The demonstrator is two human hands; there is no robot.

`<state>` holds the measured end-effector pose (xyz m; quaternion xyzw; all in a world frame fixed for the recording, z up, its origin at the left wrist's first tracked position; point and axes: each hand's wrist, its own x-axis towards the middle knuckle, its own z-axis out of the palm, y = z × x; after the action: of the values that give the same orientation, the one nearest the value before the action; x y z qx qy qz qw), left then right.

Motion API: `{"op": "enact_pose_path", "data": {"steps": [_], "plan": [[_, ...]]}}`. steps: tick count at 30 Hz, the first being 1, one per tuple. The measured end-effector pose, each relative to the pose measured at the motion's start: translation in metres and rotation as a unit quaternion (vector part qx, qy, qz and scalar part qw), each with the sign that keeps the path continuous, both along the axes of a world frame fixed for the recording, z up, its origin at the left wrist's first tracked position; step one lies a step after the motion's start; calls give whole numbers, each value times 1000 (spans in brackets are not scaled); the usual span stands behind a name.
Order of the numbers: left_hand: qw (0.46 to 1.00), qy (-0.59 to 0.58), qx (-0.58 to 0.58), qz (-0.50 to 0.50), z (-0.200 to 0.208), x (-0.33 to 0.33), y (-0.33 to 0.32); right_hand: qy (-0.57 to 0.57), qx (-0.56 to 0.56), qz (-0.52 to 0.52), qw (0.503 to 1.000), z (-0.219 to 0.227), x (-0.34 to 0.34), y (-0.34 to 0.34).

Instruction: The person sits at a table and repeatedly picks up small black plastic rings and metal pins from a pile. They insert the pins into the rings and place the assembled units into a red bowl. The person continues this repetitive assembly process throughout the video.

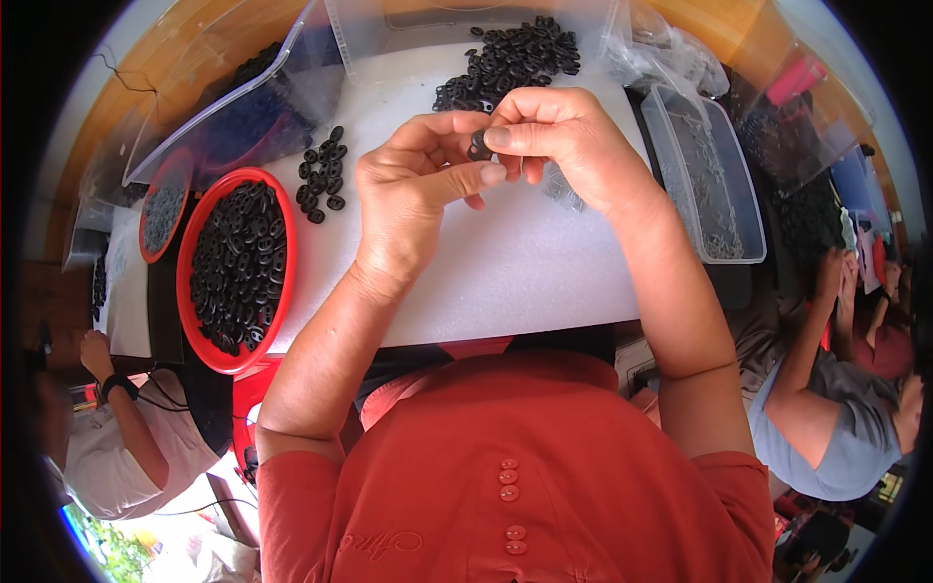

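Note:
Over the middle of the white work surface [457,262], my two hands meet around a small black oval plastic piece [477,147] with holes. My right hand [564,136] pinches its edge between thumb and forefinger. A thin metal pin [522,165] shows below that hand's fingers. My left hand [408,189] curls its fingers behind the same piece, its thumb stretched just below. Beyond my hands lies a heap of similar black pieces [525,58]. A smaller cluster of them [321,175] sits left of my left hand. A few small metal pins [562,187] lie under my right hand.
At left stands a red bowl [185,325] full of black pieces, beside a smaller red bowl [146,219] of grey bits. A clear tray [754,209] with metal pins is at right. Clear bins [292,68] line the back. Other people [826,418] sit on both sides.

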<state>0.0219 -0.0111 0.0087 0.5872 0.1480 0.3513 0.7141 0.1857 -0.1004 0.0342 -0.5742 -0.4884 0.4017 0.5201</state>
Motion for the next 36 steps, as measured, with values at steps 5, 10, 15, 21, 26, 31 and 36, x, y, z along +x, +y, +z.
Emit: {"op": "enact_pose_path", "data": {"steps": [5, 10, 15, 21, 26, 31, 36], "plan": [[999, 8, 48, -1, -3, -3, 0, 40, -27, 44, 998, 3, 3, -2], [999, -4, 42, -17, -2, -6, -1, 99, -35, 64, 992, 3, 0, -4], [999, -22, 29, -21, -5, -9, 0, 152, -39, 81, 984, 3, -5, -4], [998, -48, 29, -3, -6, -7, 2, 228, -39, 112, 966, -8, -6, -1], [998, 0, 60, 30, 17, -34, 8, 116, 1, 44, 992, -2, -6, 0], [929, 139, 249, 236, 57, -128, 52, 44, 94, -116, 988, 13, 32, -19], [747, 288, 534, 273, 49, -139, 63, 77, 113, -134, 981, 21, 19, -17]]}}
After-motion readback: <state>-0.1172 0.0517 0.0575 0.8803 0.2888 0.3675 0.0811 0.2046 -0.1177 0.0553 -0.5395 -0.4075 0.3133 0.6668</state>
